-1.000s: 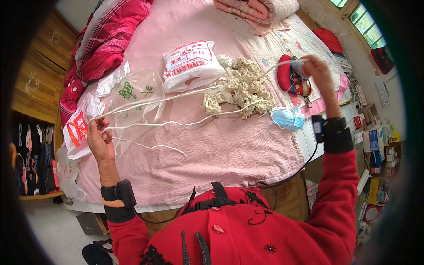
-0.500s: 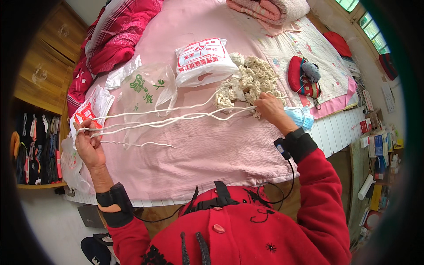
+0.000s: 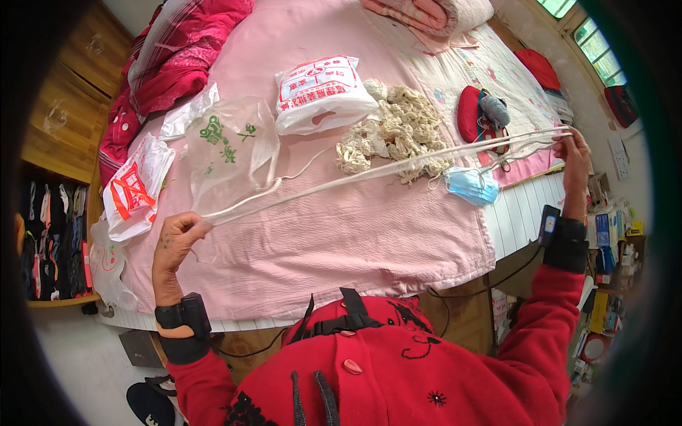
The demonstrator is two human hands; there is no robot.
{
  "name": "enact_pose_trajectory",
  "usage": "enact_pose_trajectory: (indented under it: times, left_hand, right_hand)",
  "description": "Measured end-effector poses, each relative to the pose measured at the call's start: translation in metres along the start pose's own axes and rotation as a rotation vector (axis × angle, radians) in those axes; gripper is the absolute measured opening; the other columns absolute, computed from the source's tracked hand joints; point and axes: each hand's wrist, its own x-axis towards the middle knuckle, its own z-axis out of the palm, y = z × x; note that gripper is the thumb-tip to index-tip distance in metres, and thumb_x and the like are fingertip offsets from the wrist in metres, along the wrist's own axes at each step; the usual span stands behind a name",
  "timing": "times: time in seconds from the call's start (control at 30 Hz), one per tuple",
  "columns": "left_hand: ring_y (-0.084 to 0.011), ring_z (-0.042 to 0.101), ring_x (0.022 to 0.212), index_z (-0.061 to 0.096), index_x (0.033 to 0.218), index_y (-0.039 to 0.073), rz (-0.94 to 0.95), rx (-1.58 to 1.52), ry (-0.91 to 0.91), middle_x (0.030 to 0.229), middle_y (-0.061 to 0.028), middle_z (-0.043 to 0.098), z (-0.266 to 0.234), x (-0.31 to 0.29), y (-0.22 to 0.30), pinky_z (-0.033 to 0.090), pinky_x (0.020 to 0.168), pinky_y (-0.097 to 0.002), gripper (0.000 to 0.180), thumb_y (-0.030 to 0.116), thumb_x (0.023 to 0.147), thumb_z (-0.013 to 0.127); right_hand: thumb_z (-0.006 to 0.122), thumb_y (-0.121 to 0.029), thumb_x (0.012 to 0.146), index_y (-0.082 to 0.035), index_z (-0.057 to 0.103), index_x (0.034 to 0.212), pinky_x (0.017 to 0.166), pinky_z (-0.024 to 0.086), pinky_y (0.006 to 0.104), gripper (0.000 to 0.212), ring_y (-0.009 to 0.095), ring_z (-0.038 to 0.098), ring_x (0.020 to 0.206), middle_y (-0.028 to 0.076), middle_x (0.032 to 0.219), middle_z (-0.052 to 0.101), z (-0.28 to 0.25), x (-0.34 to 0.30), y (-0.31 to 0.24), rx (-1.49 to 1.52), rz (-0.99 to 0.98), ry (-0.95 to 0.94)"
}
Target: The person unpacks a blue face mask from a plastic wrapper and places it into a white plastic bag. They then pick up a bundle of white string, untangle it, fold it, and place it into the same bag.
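Observation:
Several strands of white cord (image 3: 369, 172) stretch taut and slanting above the bed between my two hands. My left hand (image 3: 177, 241) is closed, pinching the cord's left end between thumb and fingers near the bed's front left. At the far right, my raised right hand (image 3: 574, 160) grips the other end, past the bed's edge. Behind the strands lies a tangled heap of cream cord (image 3: 408, 128); one loose white strand curves toward it from the left. A blue face mask (image 3: 472, 186) rests just below the strands on the right.
On the pink bedspread (image 3: 341, 248) are a clear plastic bag (image 3: 231, 153), a white-and-red bag (image 3: 323, 96) and another one (image 3: 135, 186) at left. A red pouch (image 3: 469, 113) with grey yarn (image 3: 494, 110) sits right. A quilt (image 3: 177, 60) is bunched far left.
My right hand has moved from the cream heap out to the far right, drawing the strands tight. My left hand has shifted right and slightly nearer, still holding its end.

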Motion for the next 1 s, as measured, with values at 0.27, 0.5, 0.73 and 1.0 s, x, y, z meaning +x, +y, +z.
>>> enact_pose_trajectory:
  times: [0.27,0.5,0.73,1.0]
  left_hand:
    - [-0.0047,0.046,0.058,0.061,0.079,0.002,-0.004,0.075,-0.274,0.062,0.0032,0.052,0.033,0.015,0.01,0.035,0.052,-0.0191,0.014,0.015,0.08,0.058]
    - [-0.0056,0.044,0.056,0.058,0.079,0.001,-0.044,0.194,-0.292,0.06,0.0023,0.05,0.032,0.021,-0.001,0.035,0.053,-0.0196,0.02,0.019,0.085,0.051]
    - [-0.0039,0.04,0.052,0.058,0.081,0.003,-0.095,-0.154,-0.482,0.058,0.0025,0.048,0.093,0.04,0.012,0.03,0.047,-0.0181,0.023,0.023,0.088,0.047]
    - [-0.0024,0.036,0.049,0.057,0.082,0.004,-0.01,-0.225,-0.692,0.056,0.004,0.044,0.174,0.067,0.056,0.027,0.044,-0.0172,0.025,0.026,0.089,0.048]
  right_hand:
    - [0.047,-0.013,0.089,0.002,0.053,0.105,0.062,0.049,0.0197,0.023,0.012,0.06,0.071,0.011,0.088,0.062,-0.068,0.045,-0.002,0.085,-0.058,0.277]
    - [0.042,-0.01,0.09,0.003,0.05,0.104,0.067,0.05,0.0239,0.022,0.02,0.062,0.079,0.017,0.092,0.061,-0.116,0.088,0.007,0.094,-0.052,0.374]
    - [0.047,0.007,0.069,-0.005,0.046,0.118,0.087,0.039,0.0292,0.051,0.022,0.052,0.099,0.015,0.106,0.055,-0.042,0.071,0.087,-1.003,-0.307,-0.039]
    - [0.068,-0.01,0.071,-0.01,0.048,0.12,0.084,0.043,0.032,0.053,0.02,0.052,0.099,0.008,0.111,0.055,0.234,-0.134,-0.006,0.023,-0.326,-0.978]
